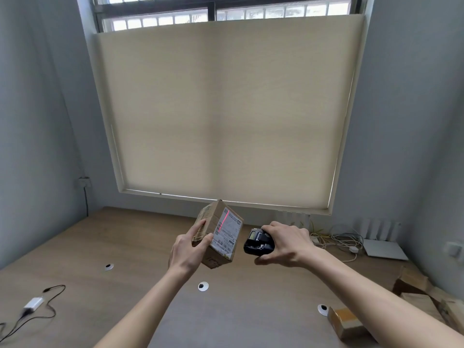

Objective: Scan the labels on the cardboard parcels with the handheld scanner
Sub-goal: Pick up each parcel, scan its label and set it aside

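Observation:
My left hand (pixel 188 249) holds a small cardboard parcel (pixel 212 222) up above the wooden table (pixel 125 247), tilted, with its white label (pixel 227 233) turned toward the right. A red scan line runs across the upper part of that label. My right hand (pixel 286 244) grips a black handheld scanner (pixel 258 243) just to the right of the parcel, its front aimed at the label. A narrow gap separates the scanner and the parcel.
Several more cardboard parcels (pixel 416 297) lie at the table's right edge, one small one (pixel 345 321) nearer me. Tangled cables (pixel 336 241) and a white router (pixel 384 248) sit at the back right. A white adapter with a black cord (pixel 34 303) lies front left. Round cable grommets (pixel 203 286) dot the tabletop.

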`<act>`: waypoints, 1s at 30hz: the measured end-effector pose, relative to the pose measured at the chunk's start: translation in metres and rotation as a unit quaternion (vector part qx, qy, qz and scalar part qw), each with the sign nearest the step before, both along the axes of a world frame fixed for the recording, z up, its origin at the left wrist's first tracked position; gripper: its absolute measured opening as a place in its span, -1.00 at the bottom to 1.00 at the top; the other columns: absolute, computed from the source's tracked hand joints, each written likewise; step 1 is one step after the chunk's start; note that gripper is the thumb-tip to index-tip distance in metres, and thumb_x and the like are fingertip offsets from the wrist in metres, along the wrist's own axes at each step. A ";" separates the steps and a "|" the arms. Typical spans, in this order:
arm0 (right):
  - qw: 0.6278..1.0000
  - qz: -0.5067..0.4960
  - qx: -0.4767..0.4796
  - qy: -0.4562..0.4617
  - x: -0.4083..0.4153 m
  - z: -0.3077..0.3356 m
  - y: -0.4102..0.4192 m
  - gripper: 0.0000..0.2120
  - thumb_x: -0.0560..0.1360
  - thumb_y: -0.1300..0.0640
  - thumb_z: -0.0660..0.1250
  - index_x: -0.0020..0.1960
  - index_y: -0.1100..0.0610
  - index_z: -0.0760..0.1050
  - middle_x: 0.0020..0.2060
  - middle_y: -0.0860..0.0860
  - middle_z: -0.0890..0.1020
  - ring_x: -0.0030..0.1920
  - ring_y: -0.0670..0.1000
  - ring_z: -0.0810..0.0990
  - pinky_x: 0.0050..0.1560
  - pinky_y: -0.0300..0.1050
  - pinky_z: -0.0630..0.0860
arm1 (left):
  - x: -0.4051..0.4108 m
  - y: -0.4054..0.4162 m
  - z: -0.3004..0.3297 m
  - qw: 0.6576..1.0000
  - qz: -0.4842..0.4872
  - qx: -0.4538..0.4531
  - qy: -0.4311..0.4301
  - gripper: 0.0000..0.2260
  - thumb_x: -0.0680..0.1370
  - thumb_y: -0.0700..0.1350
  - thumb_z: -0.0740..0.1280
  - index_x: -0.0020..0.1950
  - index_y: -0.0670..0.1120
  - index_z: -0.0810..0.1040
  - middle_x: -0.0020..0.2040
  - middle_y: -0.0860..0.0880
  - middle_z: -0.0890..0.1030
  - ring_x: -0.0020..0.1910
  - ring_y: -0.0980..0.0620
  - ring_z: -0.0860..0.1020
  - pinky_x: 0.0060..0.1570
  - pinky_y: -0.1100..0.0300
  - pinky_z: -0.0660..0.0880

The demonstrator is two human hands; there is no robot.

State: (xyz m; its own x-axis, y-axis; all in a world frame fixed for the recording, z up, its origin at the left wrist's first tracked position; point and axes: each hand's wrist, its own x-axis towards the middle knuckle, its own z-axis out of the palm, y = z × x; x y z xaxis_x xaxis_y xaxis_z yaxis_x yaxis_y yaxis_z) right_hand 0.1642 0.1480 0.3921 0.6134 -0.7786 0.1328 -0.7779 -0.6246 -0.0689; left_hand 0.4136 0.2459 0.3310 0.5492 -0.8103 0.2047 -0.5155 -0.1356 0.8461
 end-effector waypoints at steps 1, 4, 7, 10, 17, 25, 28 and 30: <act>1.000 0.002 -0.002 0.001 0.002 0.000 0.000 -0.31 0.30 -0.45 0.47 0.31 -0.13 0.49 0.14 -0.11 0.55 0.17 0.10 0.61 -0.05 -0.03 0.31 | 0.001 0.001 0.000 1.000 0.002 -0.002 0.000 -0.49 0.49 0.26 0.35 0.44 0.35 0.41 0.20 -0.10 0.55 0.28 -0.07 0.49 0.30 0.02 0.44; 1.000 0.013 -0.003 0.002 0.006 -0.001 0.001 -0.31 0.30 -0.45 0.47 0.31 -0.14 0.49 0.14 -0.11 0.55 0.16 0.09 0.61 -0.06 -0.04 0.31 | 0.002 0.005 0.000 1.000 0.009 -0.002 0.005 -0.43 0.42 0.32 0.30 0.44 0.35 0.41 0.19 -0.09 0.55 0.26 -0.06 0.50 0.31 0.02 0.45; 1.000 0.025 -0.001 0.001 0.011 -0.001 0.001 -0.30 0.30 -0.45 0.47 0.32 -0.14 0.48 0.13 -0.11 0.55 0.15 0.09 0.61 -0.06 -0.04 0.31 | 0.004 0.010 0.000 1.000 0.018 -0.003 0.010 -0.41 0.39 0.35 0.28 0.43 0.36 0.41 0.19 -0.08 0.56 0.26 -0.05 0.51 0.31 -0.01 0.45; 0.999 0.034 0.000 -0.003 0.017 -0.002 0.001 -0.29 0.28 -0.46 0.47 0.31 -0.14 0.48 0.13 -0.12 0.55 0.15 0.08 0.61 -0.07 -0.04 0.30 | 0.009 0.016 -0.001 1.000 0.023 -0.005 0.014 -0.41 0.39 0.35 0.29 0.43 0.35 0.42 0.21 -0.07 0.58 0.27 -0.04 0.51 0.32 -0.02 0.46; 0.995 0.061 0.059 -0.056 0.051 -0.004 0.010 -0.17 0.11 -0.55 0.50 0.23 -0.14 0.49 0.08 -0.15 0.56 0.06 0.02 0.55 -0.08 -0.08 0.34 | 0.038 0.056 -0.008 0.997 0.075 -0.017 0.023 -0.52 0.53 0.24 0.36 0.45 0.32 0.40 0.28 -0.06 0.58 0.31 -0.04 0.50 0.31 -0.03 0.46; 0.966 0.132 0.161 -0.152 0.168 -0.008 0.072 -0.37 0.11 -0.37 0.54 0.07 -0.11 0.51 -0.06 -0.18 0.60 -0.03 -0.02 0.60 -0.04 -0.07 0.55 | 0.110 0.160 -0.006 0.981 0.149 -0.076 0.099 -0.47 0.50 0.29 0.35 0.46 0.26 0.40 0.33 0.10 0.58 0.26 0.07 0.54 0.21 0.17 0.47; 0.943 0.180 0.204 -0.190 0.229 -0.008 0.113 -0.48 0.19 -0.30 0.58 0.01 -0.09 0.53 -0.11 -0.16 0.64 -0.06 -0.05 0.62 -0.05 -0.08 0.55 | 0.142 0.213 -0.003 0.966 0.179 -0.109 0.150 -0.57 0.58 0.22 0.32 0.45 0.28 0.39 0.30 0.14 0.58 0.14 0.23 0.54 -0.01 0.45 0.42; 0.927 0.213 0.230 -0.205 0.270 -0.007 0.148 -0.54 0.23 -0.26 0.60 -0.02 -0.10 0.54 -0.15 -0.16 0.64 -0.09 -0.07 0.62 -0.10 -0.12 0.51 | 0.164 0.251 -0.001 0.954 0.203 -0.129 0.182 -0.63 0.56 0.27 0.32 0.36 0.34 0.40 0.28 0.09 0.60 0.19 0.12 0.57 0.16 0.23 0.52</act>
